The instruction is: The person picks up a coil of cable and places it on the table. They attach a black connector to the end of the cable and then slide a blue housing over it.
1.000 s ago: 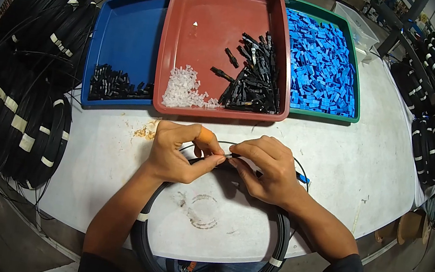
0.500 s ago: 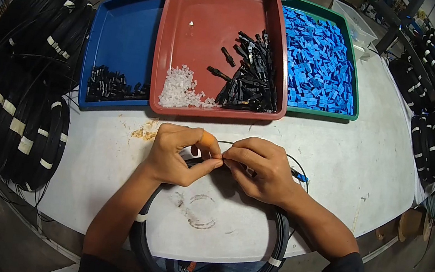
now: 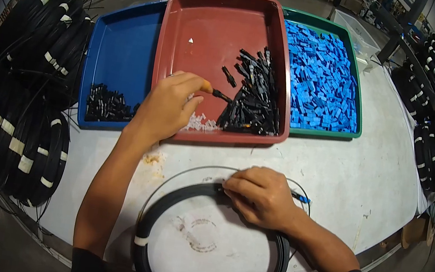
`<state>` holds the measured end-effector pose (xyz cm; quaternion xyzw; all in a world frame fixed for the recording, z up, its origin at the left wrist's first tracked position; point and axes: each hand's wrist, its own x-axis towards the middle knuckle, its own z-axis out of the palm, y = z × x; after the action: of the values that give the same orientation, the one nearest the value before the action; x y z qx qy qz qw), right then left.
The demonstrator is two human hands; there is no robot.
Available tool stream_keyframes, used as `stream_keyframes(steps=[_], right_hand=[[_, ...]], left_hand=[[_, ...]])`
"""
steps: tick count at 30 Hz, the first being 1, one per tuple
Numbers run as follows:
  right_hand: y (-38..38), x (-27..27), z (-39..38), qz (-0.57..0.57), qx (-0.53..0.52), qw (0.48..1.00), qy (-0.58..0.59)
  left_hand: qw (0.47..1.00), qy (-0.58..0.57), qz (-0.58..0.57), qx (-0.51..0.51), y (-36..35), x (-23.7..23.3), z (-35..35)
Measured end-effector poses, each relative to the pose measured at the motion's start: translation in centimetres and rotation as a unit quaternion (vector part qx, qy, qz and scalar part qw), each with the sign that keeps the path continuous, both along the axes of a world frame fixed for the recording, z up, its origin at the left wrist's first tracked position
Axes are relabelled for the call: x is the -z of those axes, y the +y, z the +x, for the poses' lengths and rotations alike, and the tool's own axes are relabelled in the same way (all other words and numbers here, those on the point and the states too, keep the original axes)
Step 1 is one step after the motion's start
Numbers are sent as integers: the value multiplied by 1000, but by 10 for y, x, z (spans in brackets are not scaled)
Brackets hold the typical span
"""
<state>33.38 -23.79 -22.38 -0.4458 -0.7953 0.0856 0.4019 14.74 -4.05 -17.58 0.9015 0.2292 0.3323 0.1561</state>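
Observation:
My left hand (image 3: pixel 169 103) reaches over the red tray (image 3: pixel 200 139), thumb and index finger apart, with an orange wrap on the index finger. That fingertip is right at the end of a loose black connector part (image 3: pixel 223 96). Beneath the hand, small white clear pieces (image 3: pixel 200 123) are partly covered. My right hand (image 3: pixel 259 196) is closed in a pinch on the thin black cable (image 3: pixel 178 175), at the top of a black cable coil (image 3: pixel 143 226) bound with white tape. A blue-ended connector (image 3: pixel 300 197) shows just behind that hand.
More black parts (image 3: pixel 254 96) are heaped in the red tray's right side. A blue tray (image 3: pixel 127 27) with small black parts stands left; a green tray (image 3: pixel 359 120) full of blue clips stands right. Cable coils (image 3: pixel 11 122) are stacked at the left, others (image 3: pixel 432 151) at the right.
My left hand has left the cable beside my right hand and moved up and forward over the red tray, its fingers opening. My right hand keeps its pinch; the view has tilted up slightly.

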Motion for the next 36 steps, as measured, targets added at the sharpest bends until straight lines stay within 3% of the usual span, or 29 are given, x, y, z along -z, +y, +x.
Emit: stream_keyframes(steps=[11,13,17,19,26,28,30,33,36], right_hand=[[-1,-6,2,-33,8,999,-39],[-1,-6,2,-36,7,999,-38],[-1,-5,1,-40,9,999,-31],[-2,-6,0,-36,11,999,-33],[-2,-5,0,-21,2,1000,-14],[-2,-1,1,-25,3,1000,10],[-1,0,1,-35,-3,999,19],[-3,0,-1,-35,15,999,34],[-3,1,-2,-30,17,998,44]], left_hand=[[968,150,198,30,37,23,37],[970,196,140,-15,34,28,38],[970,196,140,-38,31,31,40],[991,100,80,-35,28,30,40],[999,-33,-14,9,-8,2,29],[986,-85,-138,33,-27,0,22],[983,-101,-148,52,-41,3,13],[947,-112,-299,38,-66,-1,-3],[936,-142,-316,57,-78,10,-17]])
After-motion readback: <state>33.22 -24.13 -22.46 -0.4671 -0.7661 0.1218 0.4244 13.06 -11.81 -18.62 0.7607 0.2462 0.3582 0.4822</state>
